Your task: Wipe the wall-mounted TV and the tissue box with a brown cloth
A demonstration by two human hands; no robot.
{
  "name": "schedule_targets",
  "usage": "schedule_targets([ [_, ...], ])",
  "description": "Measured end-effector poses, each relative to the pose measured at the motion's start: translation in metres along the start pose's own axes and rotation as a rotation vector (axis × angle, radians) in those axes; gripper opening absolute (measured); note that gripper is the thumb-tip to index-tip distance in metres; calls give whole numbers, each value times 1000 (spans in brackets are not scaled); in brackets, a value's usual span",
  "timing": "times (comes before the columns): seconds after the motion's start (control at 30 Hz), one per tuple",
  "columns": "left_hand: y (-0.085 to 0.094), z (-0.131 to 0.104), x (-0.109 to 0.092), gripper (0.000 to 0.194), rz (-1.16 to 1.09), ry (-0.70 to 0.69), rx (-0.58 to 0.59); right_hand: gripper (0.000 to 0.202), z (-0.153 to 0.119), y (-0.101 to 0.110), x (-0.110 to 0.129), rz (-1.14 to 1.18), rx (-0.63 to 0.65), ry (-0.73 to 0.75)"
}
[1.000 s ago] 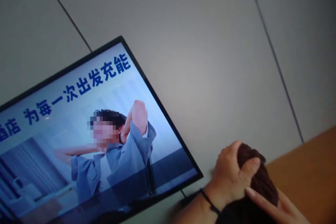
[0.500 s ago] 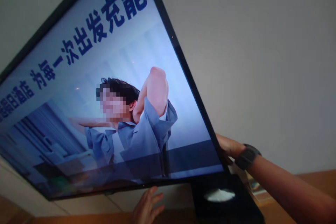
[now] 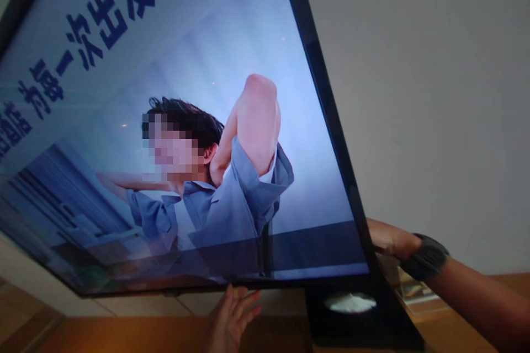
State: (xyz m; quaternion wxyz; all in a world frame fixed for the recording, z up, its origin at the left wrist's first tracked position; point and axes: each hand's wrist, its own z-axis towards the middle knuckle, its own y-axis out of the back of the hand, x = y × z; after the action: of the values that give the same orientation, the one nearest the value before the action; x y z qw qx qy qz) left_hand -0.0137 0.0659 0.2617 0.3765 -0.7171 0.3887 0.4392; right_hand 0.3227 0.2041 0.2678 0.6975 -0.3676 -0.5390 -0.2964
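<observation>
A large wall-mounted television (image 3: 186, 55) fills most of the view, lit with blue text and a picture of a person stretching. My left hand (image 3: 232, 320) is below its bottom edge, fingers spread, fingertips at the black frame. My right hand (image 3: 389, 240), a dark watch (image 3: 426, 258) on its wrist, reaches behind the lower right edge of the television. Its fingers are hidden by the frame.
A black tissue box (image 3: 356, 322) with white tissue showing stands below the television's right corner on a wooden counter (image 3: 124, 333). A printed card or booklet (image 3: 414, 292) lies by the box. A plain grey wall (image 3: 434, 94) is to the right.
A second ago both hands held a dark brown cloth at lower right; now it is out of sight. The view moved closer to the television, the left hand rose to its bottom edge.
</observation>
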Motion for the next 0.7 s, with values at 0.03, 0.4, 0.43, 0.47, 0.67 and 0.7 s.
schedule_targets([
  [0.03,1,2,1,55,2,-1,-1,52,-8,-2,-3,18,-4,4],
  [0.4,19,19,6,47,9,21,59,63,-113,-25,-80,509,-472,-190],
  [0.43,19,19,4,47,9,31,77,67,-118,-29,-82,530,-510,-178],
  [0.47,19,18,2,48,11,36,84,73,-121,-34,-84,557,-542,-174],
  [0.67,18,8,4,61,87,-63,135,88,-137,-93,-84,951,-682,-242],
  [0.7,20,4,5,65,128,-73,185,77,-140,-107,-88,1026,-691,-275],
])
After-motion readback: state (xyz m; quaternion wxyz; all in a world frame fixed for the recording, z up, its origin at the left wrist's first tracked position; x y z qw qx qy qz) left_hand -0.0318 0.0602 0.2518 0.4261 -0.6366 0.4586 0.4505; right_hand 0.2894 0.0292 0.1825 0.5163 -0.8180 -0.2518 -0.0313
